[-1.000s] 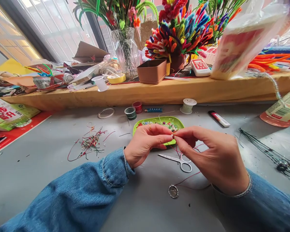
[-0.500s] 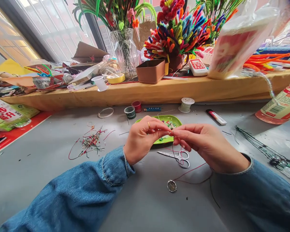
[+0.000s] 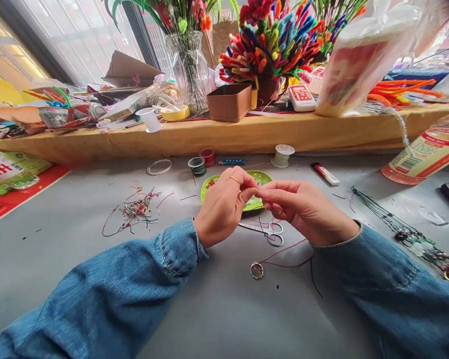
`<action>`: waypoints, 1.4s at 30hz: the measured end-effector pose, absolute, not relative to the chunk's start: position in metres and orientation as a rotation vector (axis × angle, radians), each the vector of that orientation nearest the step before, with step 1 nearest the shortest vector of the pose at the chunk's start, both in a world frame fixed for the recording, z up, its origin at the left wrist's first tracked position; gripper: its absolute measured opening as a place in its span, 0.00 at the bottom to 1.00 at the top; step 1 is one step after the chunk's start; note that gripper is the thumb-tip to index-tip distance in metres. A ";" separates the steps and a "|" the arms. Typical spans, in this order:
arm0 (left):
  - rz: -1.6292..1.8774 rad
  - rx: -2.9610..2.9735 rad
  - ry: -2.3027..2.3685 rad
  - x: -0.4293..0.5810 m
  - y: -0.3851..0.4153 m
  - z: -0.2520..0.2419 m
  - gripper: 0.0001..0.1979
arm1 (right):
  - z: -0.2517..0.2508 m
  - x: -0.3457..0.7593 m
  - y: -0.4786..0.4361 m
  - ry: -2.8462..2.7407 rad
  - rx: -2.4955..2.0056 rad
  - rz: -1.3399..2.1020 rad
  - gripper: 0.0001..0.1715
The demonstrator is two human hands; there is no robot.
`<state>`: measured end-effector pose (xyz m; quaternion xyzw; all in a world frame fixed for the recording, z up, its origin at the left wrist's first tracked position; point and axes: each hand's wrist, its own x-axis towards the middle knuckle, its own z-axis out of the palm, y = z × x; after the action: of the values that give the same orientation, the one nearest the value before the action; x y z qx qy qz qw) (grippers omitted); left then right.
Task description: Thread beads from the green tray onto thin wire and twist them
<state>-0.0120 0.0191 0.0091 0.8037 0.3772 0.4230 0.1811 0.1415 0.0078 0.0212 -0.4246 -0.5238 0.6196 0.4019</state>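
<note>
Head view: left hand (image 3: pixel 224 209) and right hand (image 3: pixel 307 212) pinch thin red wire (image 3: pixel 284 252) over green oval plastic dish (image 3: pixel 264 175); slack (beside small steel scissors (image 3: pixel 269 230)) may snag if tugged.

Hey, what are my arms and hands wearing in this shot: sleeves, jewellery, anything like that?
Both arms are in blue denim. The left sleeve and right sleeve end in seamed cuffs with visible stitching. The left hand is bare except for a thin gold ring. The right hand is bare, with no ring or watch showing.
</note>
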 end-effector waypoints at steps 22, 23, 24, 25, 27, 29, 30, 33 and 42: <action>1.159 1.471 0.837 -0.005 0.018 0.028 0.11 | 0.036 0.157 0.008 -1.704 -0.971 1.500 0.14; 1.093 1.355 0.798 -0.004 0.018 0.026 0.14 | 0.036 0.158 0.009 -1.610 -0.927 1.528 0.13; 1.014 1.254 0.762 -0.002 0.017 0.024 0.16 | 0.035 0.158 0.010 -1.523 -0.891 1.542 0.13; 0.943 1.179 0.721 0.000 0.015 0.022 0.18 | 0.035 0.159 0.011 -1.448 -0.867 1.545 0.12; 0.838 1.101 0.636 0.003 0.013 0.019 0.20 | 0.035 0.162 0.014 -1.338 -0.857 1.528 0.12; 0.806 1.077 0.598 0.005 0.010 0.018 0.18 | 0.034 0.165 0.018 -1.260 -0.889 1.507 0.11; 0.807 1.073 0.601 0.005 0.009 0.018 0.16 | 0.034 0.166 0.020 -1.223 -0.911 1.503 0.10; 0.802 1.055 0.625 0.005 0.009 0.019 0.11 | 0.033 0.169 0.023 -1.123 -0.966 1.518 0.08; 0.722 1.006 0.631 0.007 0.012 0.016 0.13 | 0.034 0.167 0.023 -1.135 -0.897 1.656 0.08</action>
<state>0.0071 0.0120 0.0163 0.4636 0.2906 0.3327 0.7681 0.1670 0.0227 0.0343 -0.3635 -0.4599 0.6711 0.4539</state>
